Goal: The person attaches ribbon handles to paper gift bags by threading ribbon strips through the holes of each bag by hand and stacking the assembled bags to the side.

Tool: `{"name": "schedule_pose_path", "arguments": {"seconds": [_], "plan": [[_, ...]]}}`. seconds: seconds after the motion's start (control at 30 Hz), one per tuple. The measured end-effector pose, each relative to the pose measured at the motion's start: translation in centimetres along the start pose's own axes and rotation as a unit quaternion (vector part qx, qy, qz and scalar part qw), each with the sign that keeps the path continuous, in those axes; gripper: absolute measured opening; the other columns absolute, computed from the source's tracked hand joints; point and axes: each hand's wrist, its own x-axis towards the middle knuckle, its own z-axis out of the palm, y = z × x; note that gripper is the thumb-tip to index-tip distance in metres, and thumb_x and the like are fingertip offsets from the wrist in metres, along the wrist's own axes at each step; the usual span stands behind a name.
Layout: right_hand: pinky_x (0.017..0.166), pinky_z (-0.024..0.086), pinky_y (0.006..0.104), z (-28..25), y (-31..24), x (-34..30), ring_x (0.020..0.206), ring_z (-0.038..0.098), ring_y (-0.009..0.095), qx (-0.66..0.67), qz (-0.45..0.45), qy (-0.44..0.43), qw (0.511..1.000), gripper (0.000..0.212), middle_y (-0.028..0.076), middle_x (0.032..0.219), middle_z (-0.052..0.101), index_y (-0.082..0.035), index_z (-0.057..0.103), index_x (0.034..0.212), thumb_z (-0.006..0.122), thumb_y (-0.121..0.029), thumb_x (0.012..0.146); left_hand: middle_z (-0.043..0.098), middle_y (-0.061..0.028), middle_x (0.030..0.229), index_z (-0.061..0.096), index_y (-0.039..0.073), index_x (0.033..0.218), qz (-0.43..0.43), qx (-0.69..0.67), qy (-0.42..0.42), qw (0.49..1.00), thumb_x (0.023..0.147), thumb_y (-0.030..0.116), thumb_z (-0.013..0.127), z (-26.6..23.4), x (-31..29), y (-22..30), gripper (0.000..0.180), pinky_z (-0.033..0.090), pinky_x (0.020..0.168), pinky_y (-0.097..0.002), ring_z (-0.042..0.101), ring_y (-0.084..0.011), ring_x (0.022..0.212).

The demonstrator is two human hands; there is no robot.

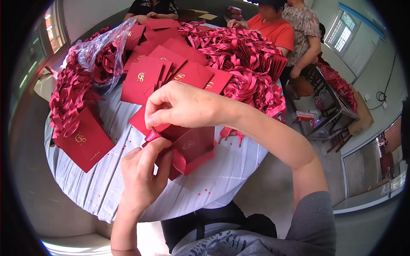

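My right hand (183, 104) is closed, pinching the upper end of a shiny red ribbon (152, 135) between thumb and fingertips. Just below it, my left hand (145, 170) pinches the same ribbon lower down. Beneath and beside both hands is a small red paper gift bag (194, 147) with a gold emblem, resting tilted near the table's front. A loop of ribbon hangs along its side. My hands and forearm hide part of the bag. Just beyond my right hand lies a pile of flat red bags (143, 77) with gold emblems.
A round table with a pale cloth (175, 194) bears it all. Ribboned bags heap at the right (252, 55) and left (72, 98), partly under clear plastic (100, 49). Several people are around the far side, one in a red shirt (273, 32). A side table (337, 89) holds more.
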Motion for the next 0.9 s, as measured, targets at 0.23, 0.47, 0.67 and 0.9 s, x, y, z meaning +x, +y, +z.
{"name": "schedule_pose_path", "arguments": {"seconds": [0.23, 0.47, 0.67, 0.9], "plan": [[0.064, 0.046, 0.0222, -0.9, 1.2, 1.7, 0.073, 0.057, 0.006, 0.047, -0.006, 0.080, 0.996, 0.016, 0.002, 0.081, 0.064, 0.000, 0.066, 0.092, 0.062, -0.015, 0.088, 0.064, -0.0082, 0.071, 0.061, 0.004, 0.092, 0.018, 0.012, -0.017, 1.000, 0.071, -0.004, 0.069, -0.1, 0.2, 0.3, 0.024, 0.041, 0.047, -0.0306, 0.055, -0.0216, 0.048], [0.057, 0.048, 0.0328, 4.4, -1.2, -7.0, 0.063, 0.058, 0.020, -0.181, -0.092, 0.295, 0.934, 0.029, 0.007, 0.073, 0.054, -0.005, 0.050, 0.092, 0.072, -0.012, 0.075, 0.063, -0.0096, 0.072, 0.061, 0.003, 0.097, -0.001, 0.019, -0.014, 1.000, 0.071, -0.003, 0.068, -0.2, 0.2, -0.5, 0.027, 0.043, 0.048, -0.0312, 0.057, -0.0230, 0.049], [0.069, 0.051, 0.0364, 9.1, 2.3, -7.6, 0.078, 0.058, 0.024, -0.329, -0.094, 0.342, 0.875, 0.048, 0.013, 0.104, 0.051, -0.004, 0.057, 0.101, 0.081, -0.017, 0.062, 0.064, -0.0124, 0.074, 0.059, 0.002, 0.111, -0.017, -0.008, -0.022, 1.000, 0.072, -0.006, 0.062, -0.3, 0.1, -0.7, 0.040, 0.046, 0.053, -0.0333, 0.059, -0.0261, 0.055], [0.065, 0.047, 0.0343, 8.3, 2.7, -7.7, 0.074, 0.056, 0.024, -0.235, -0.121, 0.380, 0.887, 0.012, 0.013, 0.095, 0.052, 0.000, 0.060, 0.086, 0.067, -0.004, 0.077, 0.065, -0.0148, 0.079, 0.047, 0.004, 0.132, -0.055, -0.043, -0.051, 0.996, 0.074, -0.008, 0.058, -0.7, 0.3, -0.5, 0.060, 0.049, 0.058, -0.0357, 0.063, -0.0302, 0.063]]}}
